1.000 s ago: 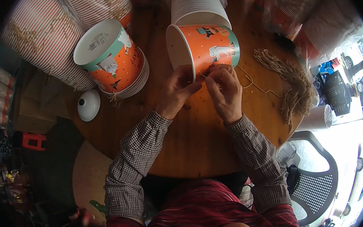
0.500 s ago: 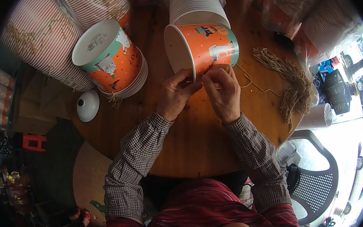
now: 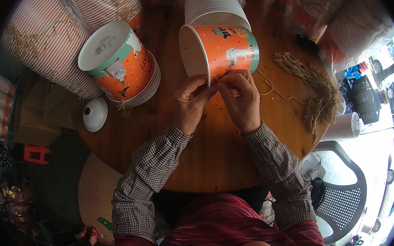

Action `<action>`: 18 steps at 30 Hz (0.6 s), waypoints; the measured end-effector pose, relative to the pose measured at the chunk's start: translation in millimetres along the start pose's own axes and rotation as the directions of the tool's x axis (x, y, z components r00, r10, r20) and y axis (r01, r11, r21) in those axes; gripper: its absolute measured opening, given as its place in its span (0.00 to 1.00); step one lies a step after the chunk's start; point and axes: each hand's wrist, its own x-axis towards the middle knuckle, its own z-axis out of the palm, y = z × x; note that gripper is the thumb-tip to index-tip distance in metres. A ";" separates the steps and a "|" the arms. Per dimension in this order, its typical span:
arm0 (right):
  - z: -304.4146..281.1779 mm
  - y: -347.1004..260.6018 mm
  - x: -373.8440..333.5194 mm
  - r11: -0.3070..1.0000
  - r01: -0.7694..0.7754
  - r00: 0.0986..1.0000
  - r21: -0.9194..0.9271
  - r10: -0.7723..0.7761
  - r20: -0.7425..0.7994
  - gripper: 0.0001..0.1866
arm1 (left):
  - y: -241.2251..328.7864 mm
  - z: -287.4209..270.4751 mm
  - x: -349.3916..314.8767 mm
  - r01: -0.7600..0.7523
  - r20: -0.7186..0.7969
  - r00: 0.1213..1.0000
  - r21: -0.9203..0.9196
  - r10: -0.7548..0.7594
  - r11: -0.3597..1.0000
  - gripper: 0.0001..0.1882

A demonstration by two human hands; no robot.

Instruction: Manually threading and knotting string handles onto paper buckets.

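Note:
An orange paper bucket (image 3: 221, 51) with a green base band and cartoon prints lies on its side, its white-rimmed mouth facing left. My left hand (image 3: 190, 102) is closed, pinching the bucket's rim at its near side between thumb and fingers. Close beside it, my right hand (image 3: 242, 98) is closed in a pinch against the bucket's near wall. What those right fingertips hold is hidden. A thin beige cord (image 3: 287, 98) runs from behind my right hand toward a bundle of twisted cords (image 3: 317, 92) at the right of the table.
Behind the bucket lies a nested stack of white buckets (image 3: 213, 6). At left, an upside-down orange bucket (image 3: 128, 75) tops another stack, near a white domed lid (image 3: 95, 115). Wrapped bucket stacks (image 3: 52, 42) crowd the far left. A grey chair (image 3: 345, 190) stands right of the wooden table (image 3: 209, 163).
The bucket's mouth has tipped up slightly. My left hand has shifted a little to the right, and both hands stay pinched near the rim.

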 end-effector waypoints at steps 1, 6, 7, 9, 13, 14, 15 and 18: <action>0.2 0.0 0.5 1.000 0.020 1.000 -0.014 -0.020 -0.005 0.05 | -0.9 0.3 -0.1 0.011 -0.019 1.000 -0.023 -0.011 1.000 0.12; 0.7 2.8 0.5 0.998 0.045 0.999 -0.034 -0.045 -0.021 0.06 | -1.4 -0.8 1.4 -0.009 -0.045 0.999 -0.053 0.007 0.999 0.11; 0.7 2.2 0.6 0.998 0.042 0.999 -0.039 -0.043 -0.022 0.06 | -1.1 -0.5 1.1 -0.001 -0.050 0.999 -0.065 -0.002 0.998 0.11; 0.4 1.5 0.2 0.998 0.040 0.999 -0.046 -0.041 -0.023 0.06 | -1.3 -1.2 0.5 0.007 -0.054 0.998 -0.078 -0.011 0.997 0.11; -1.3 2.3 -0.4 1.000 -0.017 0.999 -0.024 0.016 -0.029 0.06 | -0.2 -1.6 0.4 0.050 -0.002 0.999 -0.091 -0.050 0.995 0.14; -1.8 2.6 -0.4 1.000 -0.018 0.999 -0.015 0.017 -0.028 0.06 | 0.5 -0.8 0.6 0.038 0.018 0.999 -0.113 -0.036 0.993 0.14; -1.5 1.9 -0.3 1.000 -0.017 0.999 -0.013 0.017 -0.027 0.06 | 0.3 -1.0 0.5 0.037 0.016 0.999 -0.111 -0.036 0.993 0.14; -1.4 1.1 -0.5 0.999 -0.040 0.999 -0.033 0.039 -0.030 0.06 | 1.8 3.4 0.6 0.033 -0.036 0.999 -0.123 -0.037 0.992 0.16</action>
